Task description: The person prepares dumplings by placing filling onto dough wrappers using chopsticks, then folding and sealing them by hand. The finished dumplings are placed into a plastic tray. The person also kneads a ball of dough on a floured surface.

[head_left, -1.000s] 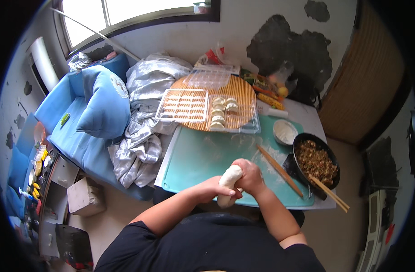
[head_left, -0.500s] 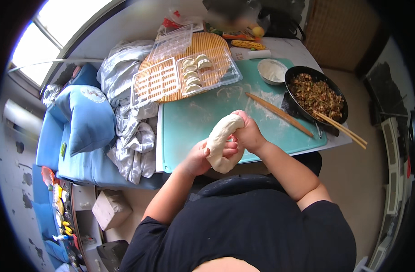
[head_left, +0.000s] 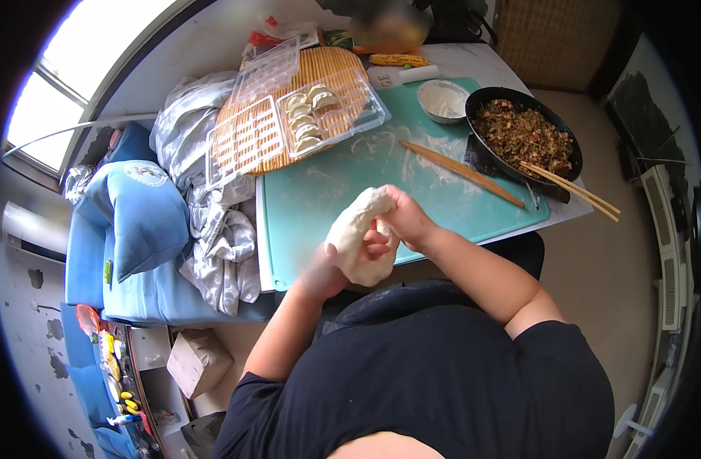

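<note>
A thick ring of white dough (head_left: 356,223) hangs between my hands above the near edge of a floured turquoise mat (head_left: 312,222). My right hand (head_left: 405,219) is closed around the ring's upper right part. At its lower left, my left hand (head_left: 327,269) grips the dough, with some fingers showing through the hole; motion blurs its wrist. A tapered wooden rolling pin (head_left: 464,174) lies on the mat to the right. Several folded dumplings (head_left: 303,122) sit in a clear plastic tray on a round woven bamboo mat (head_left: 320,67) at the back left.
A black pan of chopped filling (head_left: 525,136) stands at the right, with chopsticks (head_left: 571,189) jutting over the table edge. Behind the rolling pin is a bowl of flour (head_left: 443,101). Corn (head_left: 399,60) lies at the back. To the left is a blue sofa (head_left: 155,287) with grey bedding (head_left: 220,229).
The dough ring and both hands have shifted slightly left in the picture. The table has also moved left, as the view has turned a little. Both hands still hold the ring.
</note>
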